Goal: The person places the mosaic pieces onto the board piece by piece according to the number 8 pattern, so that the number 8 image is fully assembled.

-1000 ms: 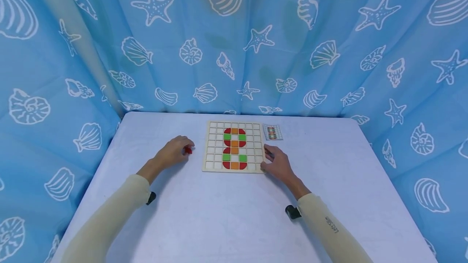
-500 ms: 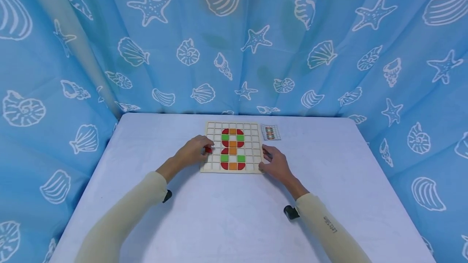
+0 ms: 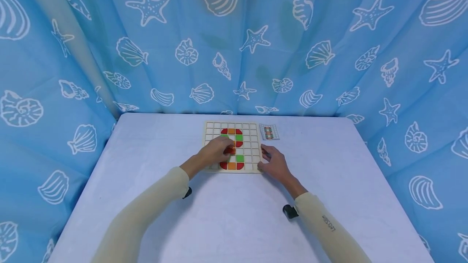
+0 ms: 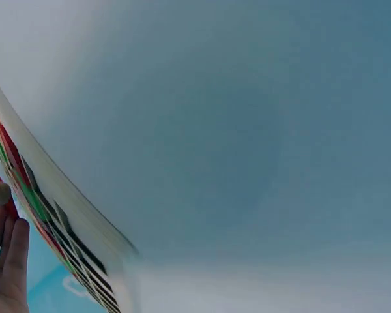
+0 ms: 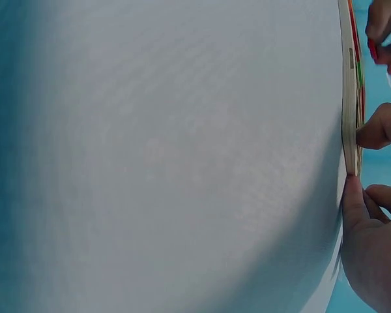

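A square wooden grid board [image 3: 251, 145] lies on the table, with red, green and orange tiles forming a figure-eight-like pattern in it. Over the pattern's middle is my left hand [image 3: 215, 152], pinching a small red tile [image 4: 12, 206] between thumb and fingers. The right wrist view shows this tile just above the board's surface; its exact shape is mostly hidden. At the board's near right corner, my right hand [image 3: 276, 163] holds the edge, with thumb and fingertips against the frame. My left fingers cover several tiles and cells in the head view.
A small pattern card [image 3: 269, 132] with a matching coloured figure lies beside the board's upper right corner. White cloth covers the table [image 3: 234, 214]. Behind and on both sides hangs a blue curtain [image 3: 164, 72] printed with shells and starfish.
My left hand has carried the red tile rightward from the table left of the board to above the pattern's middle. The right hand has kept its hold on the board's edge.
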A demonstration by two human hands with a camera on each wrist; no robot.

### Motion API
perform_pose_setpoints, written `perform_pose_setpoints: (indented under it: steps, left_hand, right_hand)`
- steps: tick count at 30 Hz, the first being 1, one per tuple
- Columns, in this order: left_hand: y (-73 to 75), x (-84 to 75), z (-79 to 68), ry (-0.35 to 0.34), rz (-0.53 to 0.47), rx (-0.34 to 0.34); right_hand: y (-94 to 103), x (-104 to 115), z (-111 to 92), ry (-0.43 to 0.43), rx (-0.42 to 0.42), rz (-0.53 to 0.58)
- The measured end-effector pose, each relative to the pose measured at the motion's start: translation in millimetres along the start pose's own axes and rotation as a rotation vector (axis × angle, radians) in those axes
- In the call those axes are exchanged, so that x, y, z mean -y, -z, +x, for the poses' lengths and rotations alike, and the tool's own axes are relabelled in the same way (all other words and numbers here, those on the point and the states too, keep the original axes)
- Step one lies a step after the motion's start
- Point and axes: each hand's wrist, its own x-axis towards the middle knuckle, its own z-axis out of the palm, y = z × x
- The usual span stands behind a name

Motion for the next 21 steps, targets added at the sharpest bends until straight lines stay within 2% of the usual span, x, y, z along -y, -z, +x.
perform_pose_setpoints:
  steps: [3,9,14,21]
  left_hand:
    - [-4.5,-4.4,10.0,-0.011,-0.015,0.002]
    - [-12.7,-13.2,24.4,0.014,-0.039,0.026]
    - [-17.0,-17.7,30.7,0.024,-0.05,0.026]
    - [-17.8,-16.0,32.7,0.048,-0.063,0.045]
  right_hand:
    - [-0.1,0,0,0.006,0.001,0.0]
    - [-0.6,1,0,0.011,0.0,0.0]
    - [-1.1,1,0,-0.002,-0.003,-0.007]
    - [-0.3,2,0,-0.025,0.0,0.007]
